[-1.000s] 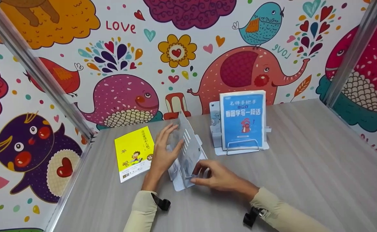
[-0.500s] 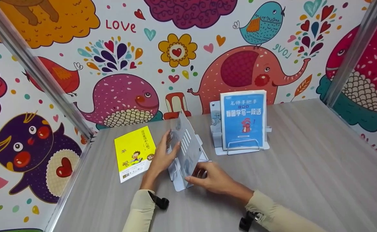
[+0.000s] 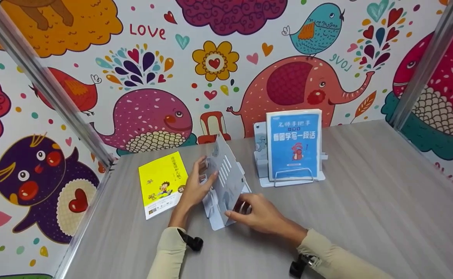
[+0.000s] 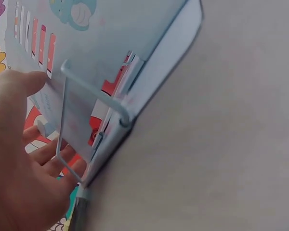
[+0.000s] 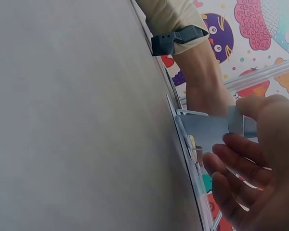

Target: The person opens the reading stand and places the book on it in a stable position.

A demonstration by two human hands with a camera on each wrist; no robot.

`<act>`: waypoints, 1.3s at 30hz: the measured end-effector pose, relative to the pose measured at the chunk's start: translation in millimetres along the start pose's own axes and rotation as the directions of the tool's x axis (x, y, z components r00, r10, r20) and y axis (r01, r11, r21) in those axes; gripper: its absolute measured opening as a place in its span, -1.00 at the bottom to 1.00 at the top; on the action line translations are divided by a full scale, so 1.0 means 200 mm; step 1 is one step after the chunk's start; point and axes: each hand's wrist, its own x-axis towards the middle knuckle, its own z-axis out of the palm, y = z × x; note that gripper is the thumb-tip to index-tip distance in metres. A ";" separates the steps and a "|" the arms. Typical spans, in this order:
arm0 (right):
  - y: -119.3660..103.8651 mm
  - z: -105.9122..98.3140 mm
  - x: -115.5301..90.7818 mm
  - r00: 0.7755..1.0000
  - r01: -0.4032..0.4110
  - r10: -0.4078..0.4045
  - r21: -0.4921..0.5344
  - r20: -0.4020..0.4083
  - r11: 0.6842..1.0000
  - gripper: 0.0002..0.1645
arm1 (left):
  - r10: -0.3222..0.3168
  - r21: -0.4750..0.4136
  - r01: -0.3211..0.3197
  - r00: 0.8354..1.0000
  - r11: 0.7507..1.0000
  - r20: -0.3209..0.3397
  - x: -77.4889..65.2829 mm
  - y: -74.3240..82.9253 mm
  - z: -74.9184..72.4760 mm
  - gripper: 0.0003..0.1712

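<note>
A light grey metal book stand (image 3: pixel 226 182) with slots in its back panel stands partly unfolded on the table. My left hand (image 3: pixel 196 188) holds the panel's left side, its thumb near the slots in the left wrist view. A wire holder (image 4: pixel 94 94) sticks out in front of those fingers. My right hand (image 3: pixel 259 215) pinches the stand's lower near edge, with thumb and forefinger on a flat metal piece (image 5: pixel 235 120) in the right wrist view.
A yellow booklet (image 3: pixel 162 182) lies flat left of the stand. Behind, to the right, a blue book (image 3: pixel 294 147) stands upright in a second book stand (image 3: pixel 261 155). A cartoon-printed wall (image 3: pixel 218 97) and metal posts (image 3: pixel 424 66) border the table.
My left hand has slid down from the panel's upper part to its side. The right thumb has shifted slightly left along the lower edge. Book and booklet stay put.
</note>
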 end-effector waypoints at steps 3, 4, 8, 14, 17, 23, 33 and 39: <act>0.01 -0.02 -0.01 1.000 -0.006 0.006 0.008 0.001 1.000 -0.38 | 0.001 -0.018 -0.001 1.000 1.000 -0.006 -0.01 0.00 0.00 -0.04; 0.02 -0.02 -0.01 1.000 -0.010 0.010 0.016 0.001 1.000 -0.37 | -0.001 -0.021 0.001 1.000 1.000 -0.009 -0.01 0.00 -0.01 -0.05; 0.03 -0.04 -0.02 1.000 -0.018 0.018 0.036 0.004 0.999 -0.33 | 0.008 -0.022 -0.009 1.000 1.000 -0.020 -0.01 0.01 -0.02 -0.08; 0.05 -0.07 -0.03 1.000 -0.008 0.007 0.056 0.012 0.998 -0.33 | -0.013 -0.010 0.012 0.999 1.000 -0.035 -0.03 0.00 -0.04 -0.09; 0.07 -0.09 -0.03 1.000 -0.005 0.004 0.080 0.013 0.997 -0.35 | -0.016 -0.016 0.015 0.999 1.000 -0.043 -0.03 0.00 -0.05 -0.10; 0.09 -0.13 -0.04 1.000 -0.016 0.017 0.120 -0.002 0.993 -0.41 | -0.043 -0.018 0.042 0.997 0.999 -0.061 -0.06 0.00 -0.08 -0.15; 0.10 -0.14 -0.04 0.999 0.008 -0.001 0.151 -0.044 0.989 -0.50 | -0.035 -0.016 0.034 0.996 0.999 -0.088 -0.13 -0.03 -0.12 -0.16; 0.10 -0.12 -0.04 0.999 0.020 -0.014 0.157 -0.039 0.987 -0.49 | -0.052 -0.006 0.052 0.993 0.999 -0.108 -0.16 -0.04 -0.15 -0.18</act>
